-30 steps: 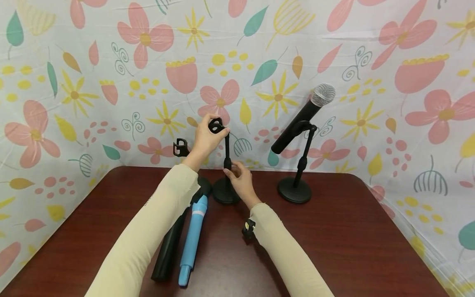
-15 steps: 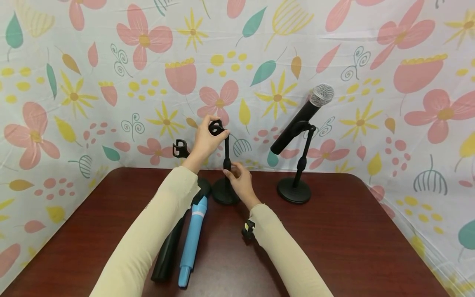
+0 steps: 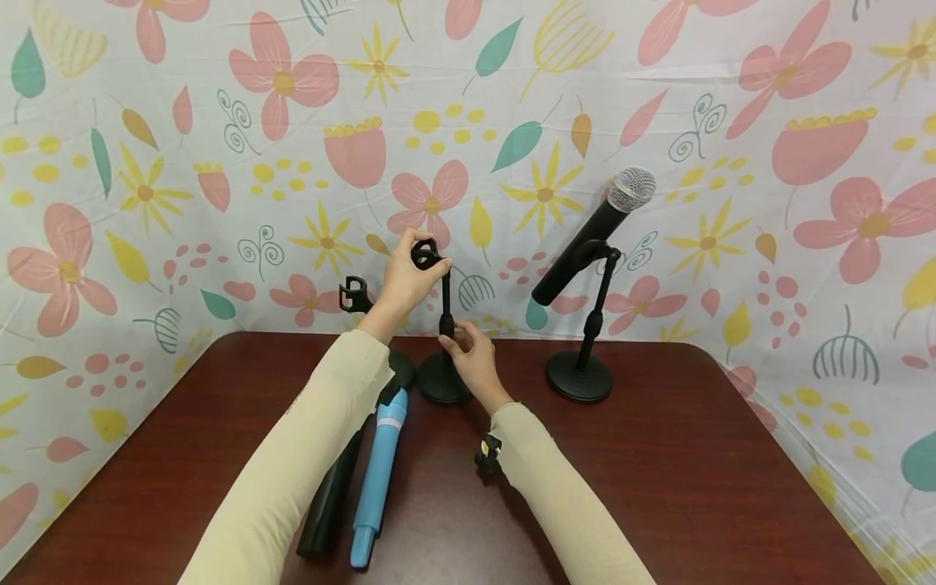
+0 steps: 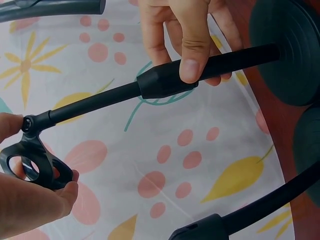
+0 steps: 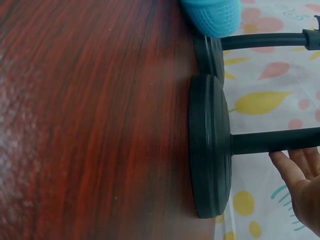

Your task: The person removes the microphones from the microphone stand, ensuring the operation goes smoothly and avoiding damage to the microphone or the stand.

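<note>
A black desk microphone stand (image 3: 447,292) with a round base (image 3: 443,379) stands upright near the table's back edge. My left hand (image 3: 406,276) pinches the ring-shaped microphone clip (image 4: 36,162) at its top, thumb by the clip's joint. Lower down, my right hand (image 3: 471,357) grips the pole at the thicker collar (image 4: 167,80), thumb on the near side in the left wrist view. In the right wrist view the fingers (image 5: 289,167) of that hand touch the pole (image 5: 275,140) above the base.
Left of it stands another stand with an open clip (image 3: 355,294), partly behind my left arm. A blue microphone (image 3: 379,479) and a black one (image 3: 332,496) lie on the table (image 3: 658,471). At right, a third stand (image 3: 594,325) holds a black microphone with silver head (image 3: 585,248).
Both hands keep their places on the stand. The head view has shifted very slightly; nothing else has visibly moved.
</note>
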A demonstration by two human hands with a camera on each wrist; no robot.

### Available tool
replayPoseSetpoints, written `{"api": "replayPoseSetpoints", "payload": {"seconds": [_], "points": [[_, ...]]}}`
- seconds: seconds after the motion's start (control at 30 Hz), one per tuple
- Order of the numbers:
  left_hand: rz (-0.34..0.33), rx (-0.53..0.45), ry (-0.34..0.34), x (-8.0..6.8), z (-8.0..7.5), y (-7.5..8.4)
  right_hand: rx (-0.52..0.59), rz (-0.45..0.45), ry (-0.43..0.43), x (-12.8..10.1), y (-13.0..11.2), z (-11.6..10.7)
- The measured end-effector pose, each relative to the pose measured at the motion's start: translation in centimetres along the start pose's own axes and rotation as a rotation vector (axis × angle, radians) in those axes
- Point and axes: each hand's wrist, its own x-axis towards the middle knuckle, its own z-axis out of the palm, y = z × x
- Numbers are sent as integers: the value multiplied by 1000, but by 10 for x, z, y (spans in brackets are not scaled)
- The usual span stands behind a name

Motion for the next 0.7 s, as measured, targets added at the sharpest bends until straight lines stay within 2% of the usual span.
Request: {"api": "replayPoseSetpoints", "payload": {"seconds": [0.7], "points": [[-20, -48, -19, -1, 3, -4, 18, 6, -1, -1, -1, 0]]}}
